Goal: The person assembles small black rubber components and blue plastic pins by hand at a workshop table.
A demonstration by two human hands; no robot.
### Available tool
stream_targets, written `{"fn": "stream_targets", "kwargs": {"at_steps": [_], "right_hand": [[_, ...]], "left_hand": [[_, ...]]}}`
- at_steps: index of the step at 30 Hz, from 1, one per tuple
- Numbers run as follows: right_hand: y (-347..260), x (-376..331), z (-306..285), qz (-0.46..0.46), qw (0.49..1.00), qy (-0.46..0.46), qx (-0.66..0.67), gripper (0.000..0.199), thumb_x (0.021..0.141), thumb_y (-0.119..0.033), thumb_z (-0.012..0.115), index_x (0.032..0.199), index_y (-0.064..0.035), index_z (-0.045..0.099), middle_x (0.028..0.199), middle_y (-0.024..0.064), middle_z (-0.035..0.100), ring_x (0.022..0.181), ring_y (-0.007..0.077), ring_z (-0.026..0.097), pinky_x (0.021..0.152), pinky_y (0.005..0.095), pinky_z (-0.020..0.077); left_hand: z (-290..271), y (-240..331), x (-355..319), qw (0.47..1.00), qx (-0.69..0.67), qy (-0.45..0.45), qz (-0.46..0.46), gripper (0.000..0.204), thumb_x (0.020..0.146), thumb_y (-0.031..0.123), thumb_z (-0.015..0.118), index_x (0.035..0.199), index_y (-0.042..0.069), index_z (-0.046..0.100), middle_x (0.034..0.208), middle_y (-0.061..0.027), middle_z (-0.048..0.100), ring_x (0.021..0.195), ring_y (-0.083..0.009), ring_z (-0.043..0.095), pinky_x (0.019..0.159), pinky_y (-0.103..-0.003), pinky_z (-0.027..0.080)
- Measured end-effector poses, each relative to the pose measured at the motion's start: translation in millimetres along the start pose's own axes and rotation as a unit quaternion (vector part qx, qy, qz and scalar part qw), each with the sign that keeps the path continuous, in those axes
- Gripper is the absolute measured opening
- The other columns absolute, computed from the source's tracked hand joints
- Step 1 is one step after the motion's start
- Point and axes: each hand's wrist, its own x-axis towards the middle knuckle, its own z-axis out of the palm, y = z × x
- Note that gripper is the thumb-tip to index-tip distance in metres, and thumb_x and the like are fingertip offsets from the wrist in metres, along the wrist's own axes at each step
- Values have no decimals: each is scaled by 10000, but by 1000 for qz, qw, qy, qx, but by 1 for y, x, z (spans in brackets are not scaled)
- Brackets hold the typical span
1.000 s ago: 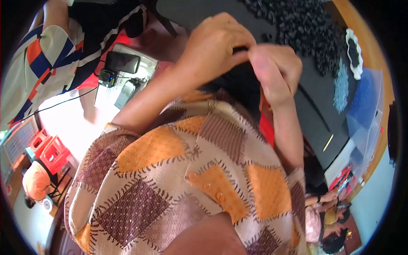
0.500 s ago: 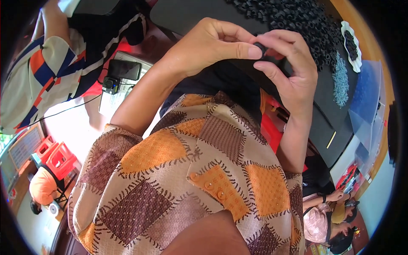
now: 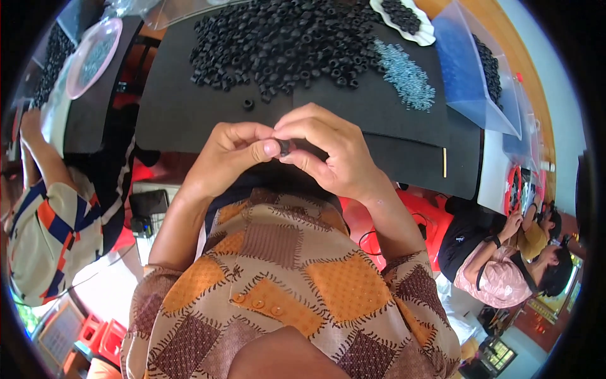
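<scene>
Close in front of my chest, my left hand [image 3: 230,151] pinches a small black cylindrical part [image 3: 283,148] between thumb and index finger. From the other side my right hand [image 3: 338,148] meets it, thumb below and fingers above, closed around the same part. Its inside and far end are hidden by the fingertips. Just beyond my hands, one black hollow piece [image 3: 248,104] stands alone on the dark tabletop [image 3: 173,104]. Farther back lies a broad heap of similar black pieces [image 3: 271,44]. To its right is a pile of tiny blue-grey rods [image 3: 407,76].
A white scalloped dish [image 3: 424,36] of black bits is at the back right, beside a translucent bluish bin [image 3: 464,69]. A thin yellowish stick [image 3: 445,162] lies near the right edge. One person [image 3: 57,234] works at left; others [image 3: 499,271] sit at right.
The view has swung so the table now lies straight ahead and more of the heap shows. My hands stay together on the black part, now lower and farther left in the picture.
</scene>
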Motion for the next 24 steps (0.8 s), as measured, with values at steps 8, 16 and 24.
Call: {"fn": "stream_targets", "kwargs": {"at_steps": [8, 16, 24], "right_hand": [[-2, -7, -176, 70, 926, 292, -230, 211, 864, -74, 706, 1064, -18, 671, 969, 52, 714, 848, 96, 657, 791, 254, 512], [69, -12, -283, -13, 670, 259, -695, 203, 881, -99, 698, 1082, -71, 692, 922, 72, 719, 806, 146, 672, 758, 255, 513], [82, -35, -113, 167, 912, 135, -350, 78, 833, -127, 731, 902, -91, 720, 846, 64, 673, 731, 266, 666, 659, 335, 521]], "left_hand": [[-1, 1, 5, 997, 33, 50, 57, 345, 996, 232, 596, 1265, 16, 610, 1157, -81, 683, 961, -129, 644, 848, -272, 502], [-8, -17, 8, 984, 71, 138, 90, 293, 993, 143, 592, 1233, -25, 614, 1146, -109, 681, 961, -137, 649, 845, -261, 509], [-5, -17, 1, 988, 55, 102, 100, 381, 1062, 262, 424, 834, -1, 578, 924, -94, 652, 792, -115, 580, 747, -261, 479]]}}
